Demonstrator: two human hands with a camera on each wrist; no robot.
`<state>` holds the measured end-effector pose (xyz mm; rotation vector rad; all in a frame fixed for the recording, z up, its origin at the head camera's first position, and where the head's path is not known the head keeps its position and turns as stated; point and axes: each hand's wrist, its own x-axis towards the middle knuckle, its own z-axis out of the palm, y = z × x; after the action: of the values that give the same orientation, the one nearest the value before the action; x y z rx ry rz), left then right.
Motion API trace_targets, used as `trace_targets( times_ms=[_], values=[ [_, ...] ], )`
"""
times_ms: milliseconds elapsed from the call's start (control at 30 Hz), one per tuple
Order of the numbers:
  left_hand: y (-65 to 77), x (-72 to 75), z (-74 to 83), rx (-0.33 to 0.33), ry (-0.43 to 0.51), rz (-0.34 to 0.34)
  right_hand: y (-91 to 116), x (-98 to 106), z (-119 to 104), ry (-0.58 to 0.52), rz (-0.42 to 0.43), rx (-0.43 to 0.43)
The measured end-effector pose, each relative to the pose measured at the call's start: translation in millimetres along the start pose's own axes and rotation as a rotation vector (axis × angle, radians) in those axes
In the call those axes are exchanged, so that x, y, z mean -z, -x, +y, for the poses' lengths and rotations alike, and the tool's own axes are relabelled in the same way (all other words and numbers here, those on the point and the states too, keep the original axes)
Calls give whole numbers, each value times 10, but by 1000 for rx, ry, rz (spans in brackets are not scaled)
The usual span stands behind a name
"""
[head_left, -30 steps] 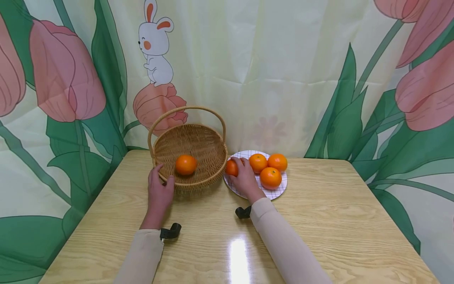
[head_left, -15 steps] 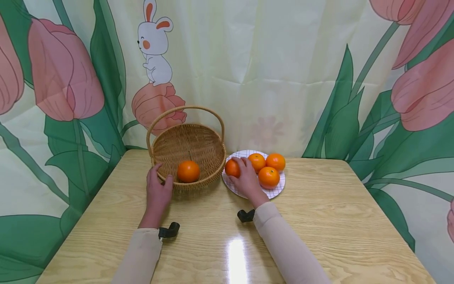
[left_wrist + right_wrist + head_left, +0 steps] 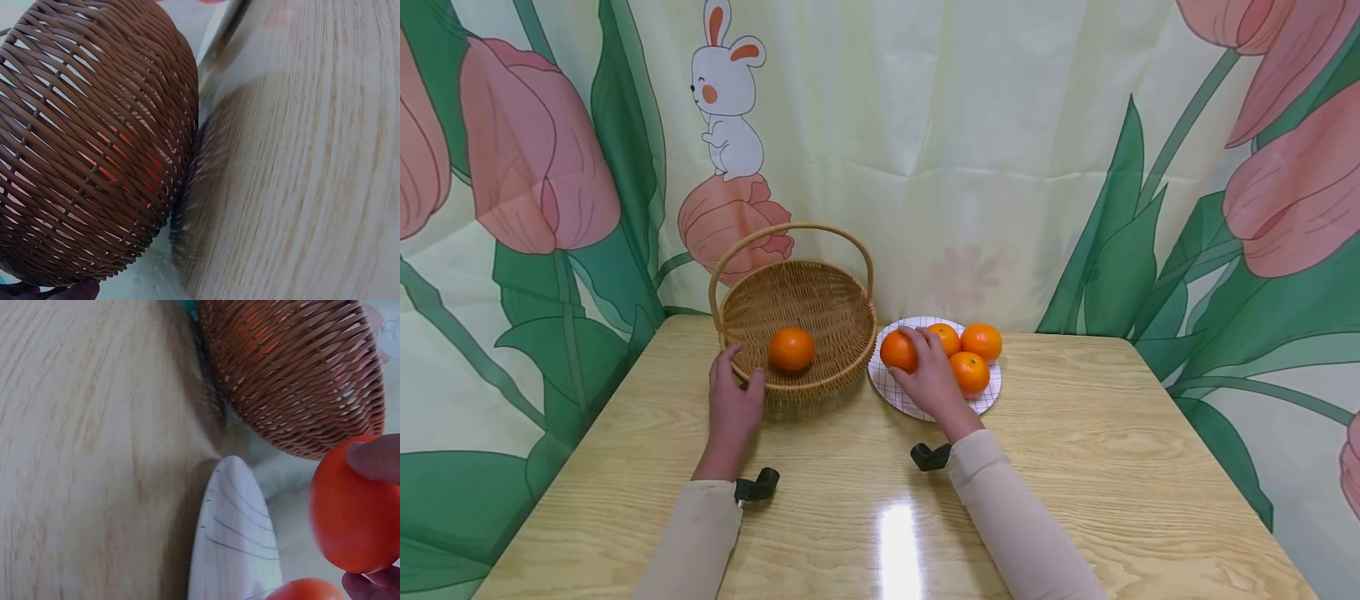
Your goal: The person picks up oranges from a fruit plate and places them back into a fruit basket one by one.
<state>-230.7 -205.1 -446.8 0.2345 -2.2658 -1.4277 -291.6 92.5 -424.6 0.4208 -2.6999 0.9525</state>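
My left hand [image 3: 735, 408] grips the near left rim of a wicker basket [image 3: 801, 292] with a tall handle. The basket leans toward me. One orange [image 3: 791, 349] lies inside it, glimpsed through the weave in both wrist views. To the right, my right hand [image 3: 934, 379] pinches another orange [image 3: 353, 512] between thumb and fingers, over the left part of a white plate [image 3: 898, 400] with a grid pattern. In the right wrist view, this orange hangs clear of the plate. Three more oranges [image 3: 970, 374] sit on the plate, one partly behind my right hand.
Everything stands on a light wooden table [image 3: 1075, 467]. Behind it hangs a curtain [image 3: 1037, 167] printed with tulips and a rabbit, close to the basket and plate. Each wrist carries a small black camera mount [image 3: 930, 457].
My right hand has shifted slightly right with the orange it holds. Inside the basket, the orange rolled toward the near rim and then back. My left hand keeps its grip on the rim.
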Motion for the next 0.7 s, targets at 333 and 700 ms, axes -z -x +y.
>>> trace_targets(
  times_ms=[333, 700],
  values=[
    [3, 11, -12, 3, -7, 10, 13, 118, -96, -13, 19, 47],
    [-8, -14, -1, 0, 10, 0, 22, 254, -249, -37, 79, 88]
  ],
)
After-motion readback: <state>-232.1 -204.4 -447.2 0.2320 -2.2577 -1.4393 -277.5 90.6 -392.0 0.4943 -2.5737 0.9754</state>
